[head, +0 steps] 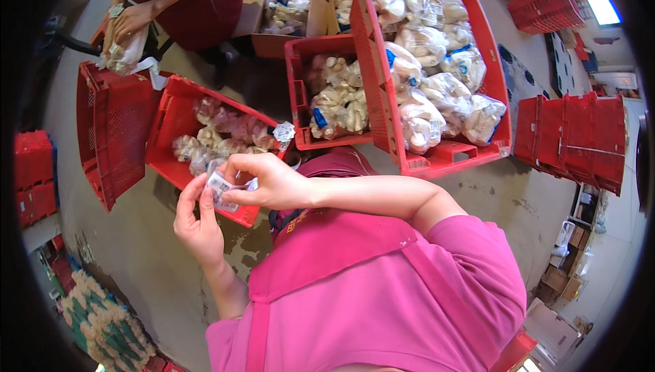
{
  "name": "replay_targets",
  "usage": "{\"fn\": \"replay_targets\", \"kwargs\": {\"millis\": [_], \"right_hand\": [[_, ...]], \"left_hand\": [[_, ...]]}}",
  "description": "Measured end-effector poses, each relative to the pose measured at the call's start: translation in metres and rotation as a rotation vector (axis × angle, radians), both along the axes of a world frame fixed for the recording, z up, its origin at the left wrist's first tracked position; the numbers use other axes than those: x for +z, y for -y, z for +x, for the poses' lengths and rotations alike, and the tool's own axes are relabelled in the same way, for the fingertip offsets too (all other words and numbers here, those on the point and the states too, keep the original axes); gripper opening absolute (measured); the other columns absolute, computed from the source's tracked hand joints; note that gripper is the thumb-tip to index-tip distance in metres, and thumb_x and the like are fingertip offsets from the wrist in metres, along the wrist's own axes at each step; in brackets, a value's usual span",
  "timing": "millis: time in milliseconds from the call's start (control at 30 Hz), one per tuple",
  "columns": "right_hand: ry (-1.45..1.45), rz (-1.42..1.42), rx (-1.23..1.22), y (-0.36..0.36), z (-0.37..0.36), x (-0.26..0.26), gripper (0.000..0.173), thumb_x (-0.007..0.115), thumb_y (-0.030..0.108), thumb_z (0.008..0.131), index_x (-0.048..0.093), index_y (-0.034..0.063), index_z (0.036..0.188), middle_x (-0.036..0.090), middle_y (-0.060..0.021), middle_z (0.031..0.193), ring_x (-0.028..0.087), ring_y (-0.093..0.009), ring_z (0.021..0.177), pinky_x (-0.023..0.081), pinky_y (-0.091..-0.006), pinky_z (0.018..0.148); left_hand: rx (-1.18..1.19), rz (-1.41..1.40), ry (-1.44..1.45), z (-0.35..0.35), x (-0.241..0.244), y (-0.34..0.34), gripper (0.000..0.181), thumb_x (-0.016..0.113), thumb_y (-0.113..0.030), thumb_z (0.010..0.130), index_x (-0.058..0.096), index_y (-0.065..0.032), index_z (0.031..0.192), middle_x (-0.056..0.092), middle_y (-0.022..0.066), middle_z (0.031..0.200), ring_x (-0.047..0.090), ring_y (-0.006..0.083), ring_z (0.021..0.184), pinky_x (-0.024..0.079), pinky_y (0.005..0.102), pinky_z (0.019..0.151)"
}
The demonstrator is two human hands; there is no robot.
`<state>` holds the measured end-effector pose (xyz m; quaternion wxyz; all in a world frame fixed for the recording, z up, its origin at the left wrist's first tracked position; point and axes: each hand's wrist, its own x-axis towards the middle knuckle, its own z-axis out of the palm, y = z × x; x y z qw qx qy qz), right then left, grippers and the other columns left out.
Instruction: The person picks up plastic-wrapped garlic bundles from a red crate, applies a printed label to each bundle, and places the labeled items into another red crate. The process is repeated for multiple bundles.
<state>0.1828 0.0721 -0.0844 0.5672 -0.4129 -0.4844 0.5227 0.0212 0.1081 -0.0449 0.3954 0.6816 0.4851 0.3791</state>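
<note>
My left hand (199, 216) and my right hand (268, 181) meet over the near end of a red plastic crate (169, 111). Between the fingertips of both is a printed label (221, 193) with a square code, apparently on thin clear film or backing. Bagged pale mushrooms (210, 136) lie in the crate beyond my hands. On that crate's right rim sits a bunch of white labels (284, 132). Farther right, a large red crate (376, 75) holds several clear bags of pale mushrooms (422, 44), some with blue markings.
A co-worker's hand (134, 21) rests on a bag at the upper left, near an upright red crate (115, 136). Open cardboard boxes (279, 44) stand at the top. Stacked red crates (573, 136) stand at the right.
</note>
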Motion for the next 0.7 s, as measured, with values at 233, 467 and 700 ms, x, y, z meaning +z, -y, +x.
{"fn": "replay_targets", "kwargs": {"millis": [233, 467, 700], "right_hand": [[0.145, -0.009, -0.072, 0.010, -0.016, -0.008, 0.013, 0.065, 0.002, 0.079, 0.054, 0.0003, 0.086, 0.055, -0.0038, 0.076, 0.056, -0.009, 0.073, 0.048, -0.0240, 0.066], [0.197, 0.023, -0.142, 0.027, -0.023, -0.004, 0.017, 0.070, 0.001, 0.075, 0.057, 0.0029, 0.086, 0.054, -0.0041, 0.075, 0.051, -0.011, 0.066, 0.043, -0.0242, 0.058], [0.164, -0.008, 0.040, 0.038, -0.038, -0.014, 0.018, 0.070, 0.000, 0.075, 0.058, 0.0027, 0.088, 0.057, -0.0063, 0.076, 0.056, -0.014, 0.065, 0.046, -0.0250, 0.058]], "left_hand": [[-0.060, 0.111, -0.050, -0.008, -0.003, 0.016, 0.010, 0.065, -0.001, 0.082, 0.064, 0.0026, 0.092, 0.062, 0.0071, 0.088, 0.058, 0.0128, 0.079, 0.046, 0.0241, 0.074], [-0.004, 0.247, -0.066, -0.007, 0.003, 0.041, 0.011, 0.066, -0.001, 0.080, 0.065, 0.0005, 0.091, 0.060, 0.0079, 0.082, 0.059, 0.0139, 0.069, 0.047, 0.0244, 0.060], [0.126, 0.106, -0.024, -0.029, -0.011, 0.068, 0.010, 0.066, 0.001, 0.078, 0.061, 0.0005, 0.088, 0.057, 0.0083, 0.081, 0.059, 0.0186, 0.073, 0.047, 0.0282, 0.064]]}}
